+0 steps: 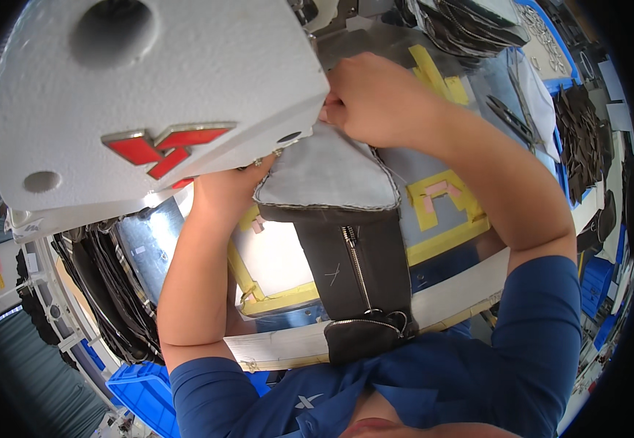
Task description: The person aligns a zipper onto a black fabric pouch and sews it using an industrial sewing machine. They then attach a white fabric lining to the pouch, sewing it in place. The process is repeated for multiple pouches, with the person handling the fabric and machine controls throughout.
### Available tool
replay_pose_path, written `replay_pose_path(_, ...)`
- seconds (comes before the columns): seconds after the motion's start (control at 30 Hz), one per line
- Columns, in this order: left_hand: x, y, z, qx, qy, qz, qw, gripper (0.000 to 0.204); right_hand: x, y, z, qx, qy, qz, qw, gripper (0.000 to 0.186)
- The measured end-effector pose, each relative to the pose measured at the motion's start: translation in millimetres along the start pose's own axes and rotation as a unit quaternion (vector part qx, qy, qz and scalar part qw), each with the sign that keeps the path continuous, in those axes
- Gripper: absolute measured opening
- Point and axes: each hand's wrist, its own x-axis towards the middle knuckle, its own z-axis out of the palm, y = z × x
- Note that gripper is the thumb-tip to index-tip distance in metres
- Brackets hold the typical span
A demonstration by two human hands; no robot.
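A half-made dark fabric bag piece (357, 266) lies before me, its pale grey lining (331, 171) facing up at the far end. A zipper (357, 266) runs along its dark strip, and a small zipped pouch (364, 337) hangs off the near edge. My right hand (375, 98) is closed at the far right of the lining, its fingertips pinching the fabric edge beside the sewing machine. My left hand (247, 179) reaches to the lining's left edge; its fingers are mostly hidden behind the white sewing machine head (207, 80).
Yellow tape (444, 248) marks the metal work plate. Black scissors (510, 117) lie at the right. Stacked fabric pieces (470, 25) sit at the far side, near a blue tray (550, 44) of metal rings. More dark pieces (105, 292) hang at left above a blue bin (145, 390).
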Motion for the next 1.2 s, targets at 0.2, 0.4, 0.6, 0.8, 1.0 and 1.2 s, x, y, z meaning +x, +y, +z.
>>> replay_pose_path(0.2, 0, -5, 3, 0.031, 0.019, 0.025, 0.999, 0.027, 0, 6, 6, 0.001, 0.036, -0.04, 0.999, 0.023)
replay_pose_path(0.4, -6, -5, 3, 0.034, -0.001, -0.017, 0.999, 0.024, -5, 8, 4, 0.018, 0.04, -0.011, 0.999, 0.024)
replay_pose_path(0.6, -5, 2, -8, 0.145, -0.112, -0.1, 0.978, 0.028, 0, 3, 2, -0.004, 0.004, -0.01, 1.0, 0.024)
replay_pose_path(0.8, -13, 20, -27, 0.174, -0.128, -0.145, 0.966, 0.037, 4, -3, 2, -0.003, -0.002, -0.016, 1.0, 0.025)
replay_pose_path(1.0, -22, 114, -67, 0.273, -0.187, -0.028, 0.943, 0.05, -4, 14, -3, 0.042, 0.021, -0.046, 0.998, 0.025)
replay_pose_path(1.2, -20, 98, -52, 0.073, -0.187, 0.156, 0.967, 0.05, 4, 18, 9, 0.007, 0.079, -0.125, 0.989, 0.026)
